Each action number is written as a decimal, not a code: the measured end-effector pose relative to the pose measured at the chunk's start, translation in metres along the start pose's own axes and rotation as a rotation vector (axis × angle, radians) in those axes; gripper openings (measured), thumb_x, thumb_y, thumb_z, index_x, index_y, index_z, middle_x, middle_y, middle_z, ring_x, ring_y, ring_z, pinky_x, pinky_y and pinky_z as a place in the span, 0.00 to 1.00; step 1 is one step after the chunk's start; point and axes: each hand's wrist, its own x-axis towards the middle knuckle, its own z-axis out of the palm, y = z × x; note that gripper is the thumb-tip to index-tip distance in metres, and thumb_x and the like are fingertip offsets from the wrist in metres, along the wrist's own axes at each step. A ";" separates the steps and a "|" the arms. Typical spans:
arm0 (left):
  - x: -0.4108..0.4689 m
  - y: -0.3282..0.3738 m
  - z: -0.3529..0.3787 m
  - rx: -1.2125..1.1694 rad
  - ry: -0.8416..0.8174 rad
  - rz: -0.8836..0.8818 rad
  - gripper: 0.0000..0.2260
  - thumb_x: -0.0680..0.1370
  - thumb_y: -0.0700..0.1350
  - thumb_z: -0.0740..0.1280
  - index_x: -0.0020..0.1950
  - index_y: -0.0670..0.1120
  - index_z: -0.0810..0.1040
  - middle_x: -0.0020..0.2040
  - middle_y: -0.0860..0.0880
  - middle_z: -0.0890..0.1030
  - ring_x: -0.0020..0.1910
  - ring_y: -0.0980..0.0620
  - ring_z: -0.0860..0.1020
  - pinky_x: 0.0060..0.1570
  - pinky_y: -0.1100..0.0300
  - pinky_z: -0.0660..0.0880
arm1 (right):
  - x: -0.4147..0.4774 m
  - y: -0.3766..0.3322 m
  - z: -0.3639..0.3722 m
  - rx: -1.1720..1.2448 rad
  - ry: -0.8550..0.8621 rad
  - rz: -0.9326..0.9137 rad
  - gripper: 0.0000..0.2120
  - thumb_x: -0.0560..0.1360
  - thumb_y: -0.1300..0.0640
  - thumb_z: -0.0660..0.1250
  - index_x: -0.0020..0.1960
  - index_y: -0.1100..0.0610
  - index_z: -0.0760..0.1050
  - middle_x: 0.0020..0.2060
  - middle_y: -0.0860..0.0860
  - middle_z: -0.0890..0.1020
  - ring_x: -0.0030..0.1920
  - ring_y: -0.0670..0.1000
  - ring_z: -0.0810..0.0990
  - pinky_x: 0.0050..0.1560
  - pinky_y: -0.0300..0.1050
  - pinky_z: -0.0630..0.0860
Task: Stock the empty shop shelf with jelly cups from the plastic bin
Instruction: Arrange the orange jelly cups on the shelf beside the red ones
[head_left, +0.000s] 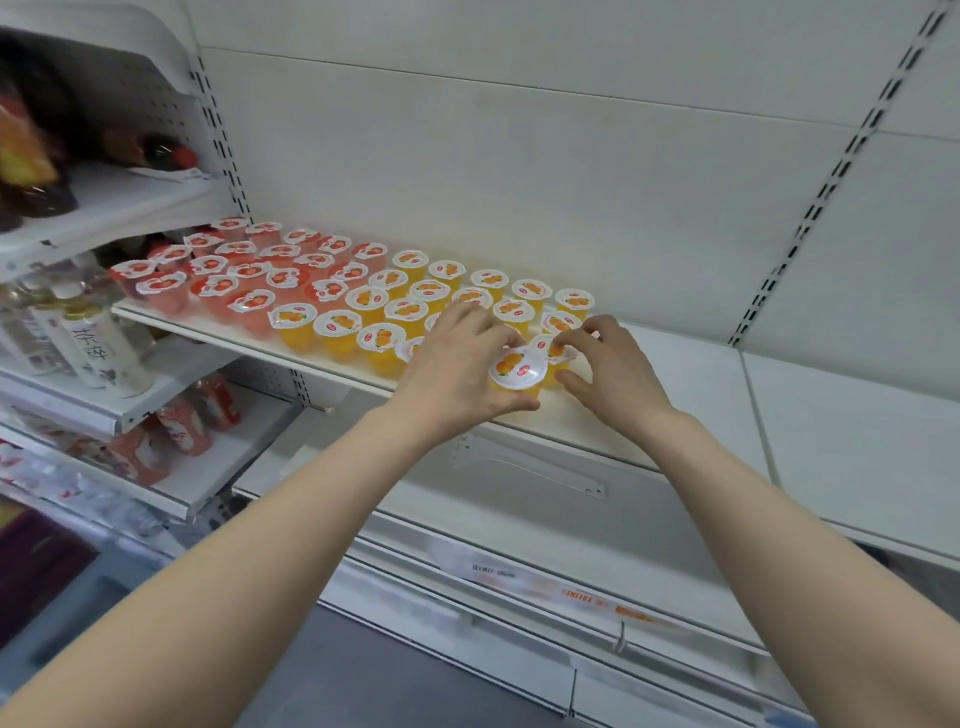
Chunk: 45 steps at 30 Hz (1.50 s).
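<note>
A white shop shelf (675, 364) carries several red jelly cups (218, 291) at its left end and several orange jelly cups (363, 306) in rows to their right. My left hand (457, 364) grips an orange jelly cup (517, 371) with a white lid at the shelf's front edge, thumb under it and fingers curled over it. My right hand (608, 369) pinches a second orange cup (550, 351) just behind and to the right of the first. The plastic bin is out of view.
The right half of the shelf is bare white board. White drink bottles (98, 343) and red packs (197, 421) fill the shelves to the left. A lower shelf with a price strip (571, 592) juts out beneath my arms.
</note>
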 end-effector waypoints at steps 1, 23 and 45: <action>0.000 0.002 0.006 0.034 0.008 0.013 0.30 0.63 0.65 0.75 0.57 0.48 0.81 0.54 0.49 0.78 0.62 0.46 0.69 0.64 0.55 0.63 | -0.001 0.002 -0.001 -0.014 0.002 -0.017 0.17 0.75 0.53 0.68 0.64 0.49 0.76 0.63 0.54 0.72 0.60 0.57 0.73 0.61 0.51 0.71; 0.014 0.004 0.032 0.142 -0.020 -0.018 0.32 0.70 0.70 0.60 0.61 0.47 0.80 0.59 0.48 0.78 0.63 0.45 0.71 0.66 0.49 0.66 | 0.016 0.004 -0.030 -0.144 0.133 -0.186 0.18 0.80 0.51 0.63 0.69 0.54 0.72 0.62 0.56 0.75 0.59 0.60 0.74 0.59 0.56 0.70; -0.170 -0.217 -0.153 0.312 0.109 -0.320 0.19 0.78 0.55 0.64 0.64 0.45 0.76 0.59 0.45 0.77 0.59 0.43 0.73 0.60 0.50 0.70 | 0.064 -0.278 0.068 -0.144 0.123 -0.578 0.22 0.80 0.46 0.56 0.68 0.58 0.73 0.58 0.57 0.78 0.56 0.61 0.76 0.56 0.56 0.73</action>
